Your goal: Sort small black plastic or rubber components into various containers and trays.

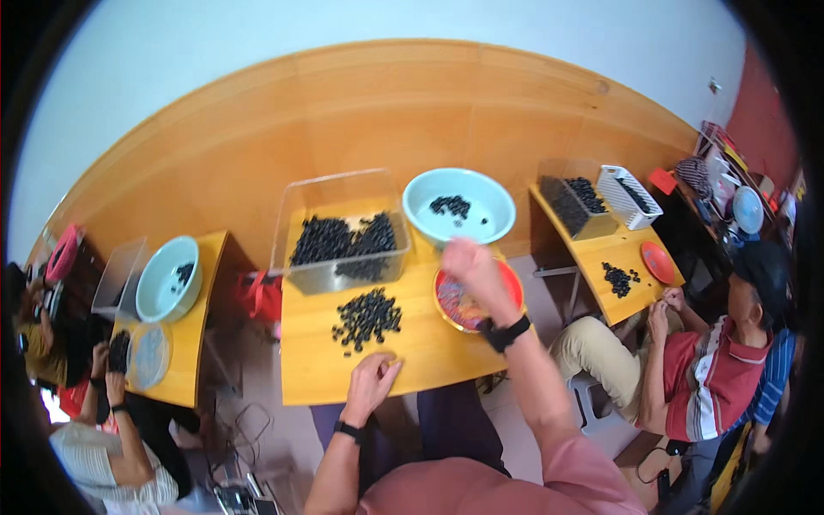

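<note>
On the yellow table (412, 376) a loose pile of small black round pieces (367, 319) lies in front of me. My left hand (372, 384) rests at the table's front edge, just below that pile. Its fingers are curled in toward the thumb; whatever they may hold is too small to make out. Over the round red bowl with a patterned inside (453, 300) reaches my right hand (470, 260), near the close rim of a light blue basin (421, 193). Blur and the back of the hand hide its fingers. Several black pieces (451, 205) lie in the basin.
A clear plastic bin (292, 279) of black pieces stands behind the pile. At right, a person (717, 373) works at another table (592, 275) with a red plate (657, 262) and a white basket (631, 215). Another person (120, 455) sits left by a blue basin (146, 296).
</note>
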`<state>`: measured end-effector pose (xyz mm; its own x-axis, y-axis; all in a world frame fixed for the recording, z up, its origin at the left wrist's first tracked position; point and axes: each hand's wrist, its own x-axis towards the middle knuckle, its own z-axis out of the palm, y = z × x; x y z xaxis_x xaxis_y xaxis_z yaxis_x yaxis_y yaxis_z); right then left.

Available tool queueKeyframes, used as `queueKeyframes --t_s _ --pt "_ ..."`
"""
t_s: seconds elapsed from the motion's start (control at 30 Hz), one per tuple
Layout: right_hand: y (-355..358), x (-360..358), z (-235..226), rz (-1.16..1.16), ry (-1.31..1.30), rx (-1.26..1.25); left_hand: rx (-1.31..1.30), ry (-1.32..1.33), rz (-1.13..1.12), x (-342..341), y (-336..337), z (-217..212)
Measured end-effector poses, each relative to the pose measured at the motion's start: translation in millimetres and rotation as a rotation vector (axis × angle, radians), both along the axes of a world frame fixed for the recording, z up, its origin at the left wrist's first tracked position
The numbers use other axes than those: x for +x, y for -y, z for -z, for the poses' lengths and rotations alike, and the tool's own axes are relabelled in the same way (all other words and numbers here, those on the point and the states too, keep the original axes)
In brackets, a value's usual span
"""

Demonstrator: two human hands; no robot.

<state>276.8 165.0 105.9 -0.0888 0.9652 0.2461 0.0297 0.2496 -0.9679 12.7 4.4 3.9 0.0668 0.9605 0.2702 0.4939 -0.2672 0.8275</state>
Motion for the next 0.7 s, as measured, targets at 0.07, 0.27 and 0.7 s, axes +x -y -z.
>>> queueKeyframes --t_s 0.07,0.27,0.7 --pt "-14.0 -4.3 -10.1 0.156 -0.112 0.18 0.053 -0.013 0.017 1.3 -4.3 -1.1" --pt "33.0 -47.7 11.5 -0.109 0.52 -0.02 0.02 0.004 -0.02 -1.1 -3.6 -3.2" --pt "66.1 -93.9 84.9 -0.089 0.91 0.243 -0.052 0.097 -0.088 -1.6 -2.6 8.5"
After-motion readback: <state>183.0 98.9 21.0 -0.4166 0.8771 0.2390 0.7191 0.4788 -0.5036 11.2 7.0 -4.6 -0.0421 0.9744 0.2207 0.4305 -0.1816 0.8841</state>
